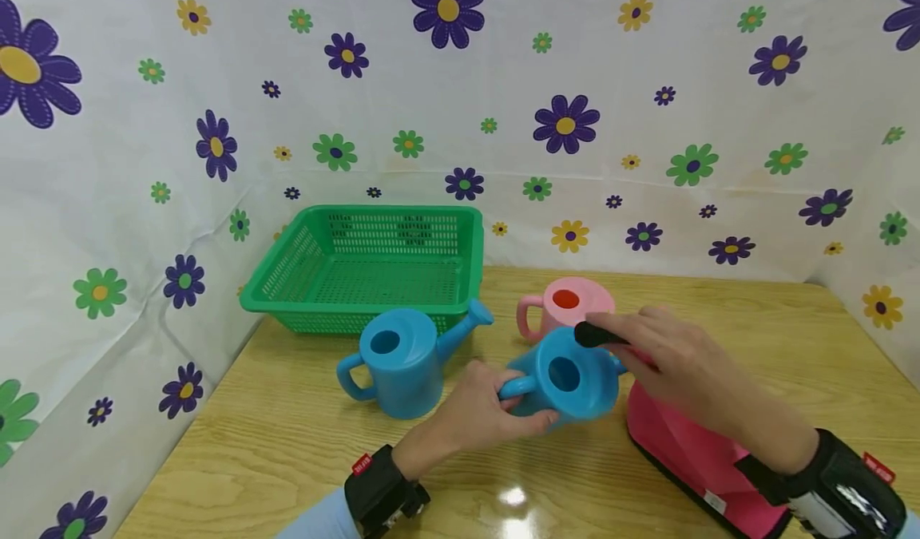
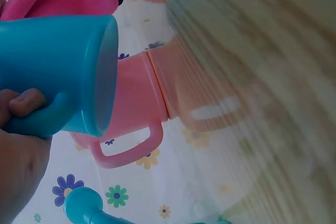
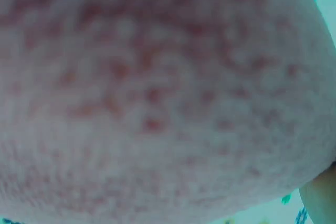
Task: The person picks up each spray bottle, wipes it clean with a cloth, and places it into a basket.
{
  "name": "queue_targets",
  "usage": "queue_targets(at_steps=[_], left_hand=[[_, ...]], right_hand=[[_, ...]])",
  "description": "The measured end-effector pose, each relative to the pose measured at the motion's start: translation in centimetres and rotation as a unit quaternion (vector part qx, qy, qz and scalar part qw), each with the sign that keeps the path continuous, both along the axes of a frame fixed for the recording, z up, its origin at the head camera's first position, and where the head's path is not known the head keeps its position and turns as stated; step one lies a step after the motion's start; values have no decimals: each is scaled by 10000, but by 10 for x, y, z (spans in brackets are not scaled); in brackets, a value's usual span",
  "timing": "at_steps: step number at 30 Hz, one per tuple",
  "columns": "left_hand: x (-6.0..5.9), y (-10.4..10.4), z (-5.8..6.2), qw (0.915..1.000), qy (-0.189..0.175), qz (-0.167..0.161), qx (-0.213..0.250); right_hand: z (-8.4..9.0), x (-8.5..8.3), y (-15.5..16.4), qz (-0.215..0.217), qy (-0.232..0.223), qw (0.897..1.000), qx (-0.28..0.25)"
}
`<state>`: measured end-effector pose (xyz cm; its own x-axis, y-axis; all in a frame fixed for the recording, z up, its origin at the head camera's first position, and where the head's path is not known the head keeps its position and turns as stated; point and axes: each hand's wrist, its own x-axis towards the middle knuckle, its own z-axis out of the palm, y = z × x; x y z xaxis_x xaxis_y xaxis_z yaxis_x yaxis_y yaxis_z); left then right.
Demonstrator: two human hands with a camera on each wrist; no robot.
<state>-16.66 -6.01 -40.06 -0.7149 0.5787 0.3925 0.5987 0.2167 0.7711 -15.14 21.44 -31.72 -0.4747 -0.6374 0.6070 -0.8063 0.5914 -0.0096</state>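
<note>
My left hand (image 1: 477, 411) grips the handle of a blue watering can (image 1: 595, 383), tilted so its top faces the head camera. The can's pale underside shows in the left wrist view. My right hand (image 1: 672, 355) holds a bunched pink cloth (image 1: 690, 451) with black edging at the can's far right side. A black-edged bit of it sticks out past the fingers over the can's top. Behind the right fingers the spout is mostly hidden. Fuzzy, blurred cloth (image 3: 157, 103) fills most of the right wrist view.
A second blue watering can (image 1: 406, 363) stands left of my left hand, its spout pointing right. Behind the held can is a pink watering can (image 1: 585, 299), partly covered. A green basket (image 1: 287, 315) sits at the back left, before a flowered sheet (image 1: 402, 84).
</note>
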Motion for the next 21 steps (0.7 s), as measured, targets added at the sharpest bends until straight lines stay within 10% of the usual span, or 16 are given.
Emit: queue_targets(at_steps=[21], left_hand=[[-5, -2, -5, 9954, 897, -228, -251]], right_hand=[[-8, 9, -31, 477, -699, 9962, 197]])
